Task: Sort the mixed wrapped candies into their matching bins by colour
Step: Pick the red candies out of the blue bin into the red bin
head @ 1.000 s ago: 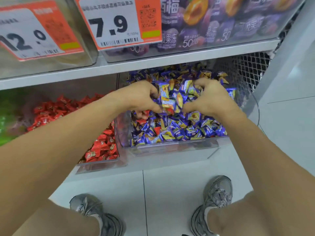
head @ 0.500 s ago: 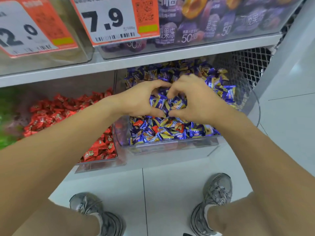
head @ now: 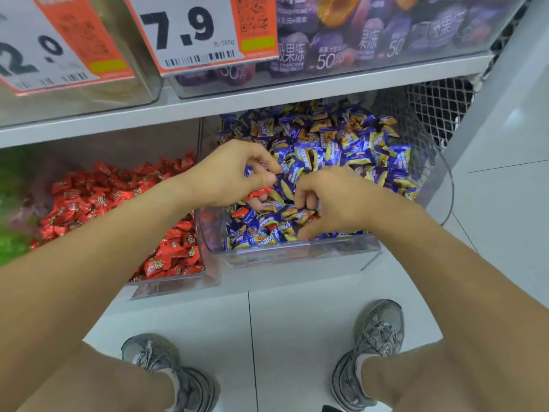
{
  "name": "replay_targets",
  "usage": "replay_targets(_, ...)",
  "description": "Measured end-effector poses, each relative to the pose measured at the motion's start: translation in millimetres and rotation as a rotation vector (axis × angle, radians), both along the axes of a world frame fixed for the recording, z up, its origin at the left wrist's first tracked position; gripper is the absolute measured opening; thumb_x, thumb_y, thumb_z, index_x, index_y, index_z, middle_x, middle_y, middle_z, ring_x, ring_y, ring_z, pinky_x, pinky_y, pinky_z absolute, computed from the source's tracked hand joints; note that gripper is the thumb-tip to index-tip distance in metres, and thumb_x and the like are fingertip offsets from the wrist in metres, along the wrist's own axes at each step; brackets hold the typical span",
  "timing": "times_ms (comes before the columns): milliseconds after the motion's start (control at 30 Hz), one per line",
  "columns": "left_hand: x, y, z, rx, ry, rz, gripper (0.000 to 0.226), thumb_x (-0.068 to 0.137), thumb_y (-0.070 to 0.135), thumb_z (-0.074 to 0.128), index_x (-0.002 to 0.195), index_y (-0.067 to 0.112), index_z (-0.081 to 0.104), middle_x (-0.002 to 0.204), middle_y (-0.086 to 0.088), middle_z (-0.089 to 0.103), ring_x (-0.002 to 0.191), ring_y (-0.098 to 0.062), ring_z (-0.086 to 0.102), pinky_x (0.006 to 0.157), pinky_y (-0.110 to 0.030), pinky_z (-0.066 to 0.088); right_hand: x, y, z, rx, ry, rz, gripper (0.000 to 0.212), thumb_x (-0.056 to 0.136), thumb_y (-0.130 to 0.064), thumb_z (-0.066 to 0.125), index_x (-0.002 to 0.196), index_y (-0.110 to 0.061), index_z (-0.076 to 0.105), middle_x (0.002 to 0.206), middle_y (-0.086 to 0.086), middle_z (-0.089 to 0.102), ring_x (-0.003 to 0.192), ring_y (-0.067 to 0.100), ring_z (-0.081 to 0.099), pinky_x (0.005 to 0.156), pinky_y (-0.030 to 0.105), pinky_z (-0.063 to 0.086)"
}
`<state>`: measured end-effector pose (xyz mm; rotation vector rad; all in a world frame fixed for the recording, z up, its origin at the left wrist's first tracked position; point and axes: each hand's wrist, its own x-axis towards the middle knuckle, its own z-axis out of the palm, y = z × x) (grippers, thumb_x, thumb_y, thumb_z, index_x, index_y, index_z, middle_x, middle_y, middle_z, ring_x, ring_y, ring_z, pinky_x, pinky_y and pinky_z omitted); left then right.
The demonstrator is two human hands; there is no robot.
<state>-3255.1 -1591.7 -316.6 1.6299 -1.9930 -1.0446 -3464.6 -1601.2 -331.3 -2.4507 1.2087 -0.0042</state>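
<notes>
We find our left hand (head: 228, 176) gripping a red candy (head: 259, 193) over the blue bin (head: 297, 251); our right hand (head: 329, 200), fingers curled, digs among blue candies (head: 341, 144); red bin (head: 166, 285) alongside

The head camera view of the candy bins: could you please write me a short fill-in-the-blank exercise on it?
1. The left hand holds a ____ candy over the blue bin.
2. The bin of red candies stands to the ____ of the blue bin.
3. The right hand digs among the ____ candies.
4. The nearer price tag reads ____.

Answers: red; left; blue; 7.9
</notes>
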Motion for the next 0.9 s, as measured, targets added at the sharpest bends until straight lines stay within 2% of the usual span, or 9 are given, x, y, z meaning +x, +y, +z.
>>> replay_targets(67, -3.8, 2.0, 0.8, 0.01, 0.014, 0.034, 0.013, 0.095, 0.014, 0.061, 0.103, 0.006, 0.066, 0.089, -0.007, 0.068, 0.067, -0.018, 0.071, 0.059, -0.032, 0.06, -4.9, -3.7, -3.0, 0.041, 0.01, -0.021, 0.041, 0.067, -0.043, 0.088, 0.099, -0.026, 0.068, 0.084, -0.012, 0.067, 0.071, 0.002, 0.056, 0.067, 0.027, 0.044)
replay_targets(133, -6.1, 1.3, 0.0, 0.061, 0.02, 0.055, 0.018, 0.097, 0.02, 0.058, 0.103, 0.005, 0.068, 0.087, 0.001, 0.069, 0.065, -0.013, 0.068, 0.064, -0.031, 0.059, -8.5, -4.7, -4.7, 0.049, -0.032, -0.032, 0.029, 0.076, -0.027, 0.083, 0.101, -0.024, 0.069, 0.083, -0.011, 0.07, 0.066, -0.004, 0.055, 0.062, 0.021, 0.042)
replay_targets(233, -5.7, -0.9, -1.4, 0.218, 0.021, 0.038, 0.017, 0.097, 0.018, 0.058, 0.107, 0.014, 0.071, 0.09, 0.012, 0.071, 0.079, -0.003, 0.065, 0.083, -0.031, 0.05, -13.5, -1.6, -0.9, 0.076, -0.158, -0.079, 0.027, 0.083, -0.01, 0.071, 0.107, -0.021, 0.067, 0.08, -0.011, 0.07, 0.072, -0.004, 0.059, 0.073, 0.026, 0.05)
replay_targets(300, -5.4, -0.5, -2.9, 0.262, 0.018, 0.027, 0.021, 0.089, 0.009, 0.068, 0.106, 0.019, 0.072, 0.095, 0.004, 0.073, 0.086, -0.013, 0.066, 0.087, -0.043, 0.05, -18.7, -0.7, 2.3, 0.057, -0.229, -0.129, 0.033, 0.086, -0.006, 0.066, 0.116, -0.019, 0.065, 0.083, -0.01, 0.069, 0.074, -0.004, 0.058, 0.08, 0.03, 0.052)
replay_targets(400, -5.5, 2.0, -1.3, 0.171, -0.004, 0.039, 0.035, 0.072, 0.006, 0.084, 0.1, 0.024, 0.074, 0.102, 0.003, 0.071, 0.096, -0.018, 0.066, 0.093, -0.034, 0.054, -24.9, -2.0, 3.6, 0.022, -0.296, -0.185, 0.04, 0.089, -0.001, 0.06, 0.122, -0.025, 0.061, 0.096, -0.009, 0.06, 0.075, 0.002, 0.06, 0.081, 0.035, 0.055)
replay_targets(567, -9.7, 3.8, 4.1, 0.087, 0.087, 0.143, 0.036, 0.07, 0.0, 0.083, 0.099, 0.016, 0.069, 0.095, -0.007, 0.065, 0.075, -0.018, 0.067, 0.075, -0.03, 0.059, -22.2, -4.1, 4.3, -0.157, -0.418, -0.238, 0.029, 0.089, -0.004, 0.065, 0.112, -0.022, 0.067, 0.111, -0.002, 0.051, 0.074, 0.002, 0.064, 0.092, 0.025, 0.047)
replay_targets(700, -13.7, 11.6, 12.8, 0.217, 0.384, 0.222, 0.036, 0.082, -0.018, 0.058, 0.113, 0.0, 0.057, 0.103, -0.022, 0.066, 0.081, -0.022, 0.068, 0.066, -0.025, 0.057, -0.5, 1.8, 8.0, -0.13, -0.902, -0.45, 0.012, 0.085, -0.008, 0.07, 0.091, -0.019, 0.072, 0.089, -0.003, 0.067, 0.072, 0.005, 0.065, 0.075, 0.021, 0.054)
replay_targets(800, -8.2, 29.9, 17.4, 0.321, 0.675, 0.198, 0.036, 0.08, 0.001, 0.066, 0.115, -0.001, 0.057, 0.094, -0.014, 0.066, 0.08, -0.022, 0.064, 0.062, -0.025, 0.05, 31.7, 15.4, 8.7, 0.109, -1.177, -0.437, 0.014, 0.083, -0.003, 0.075, 0.089, -0.014, 0.071, 0.078, 0.001, 0.07, 0.068, 0.008, 0.067, 0.067, 0.022, 0.056)
replay_targets(900, 5.6, 49.4, 15.8, 0.139, 0.584, 0.258, 0.028, 0.09, 0.015, 0.065, 0.114, 0.0, 0.06, 0.084, -0.013, 0.067, 0.068, -0.019, 0.059, 0.056, -0.022, 0.044, 52.8, 21.2, 6.1, 0.129, -1.18, -0.338, 0.013, 0.082, -0.009, 0.079, 0.092, -0.014, 0.072, 0.082, -0.002, 0.073, 0.075, 0.007, 0.069, 0.074, 0.027, 0.058)
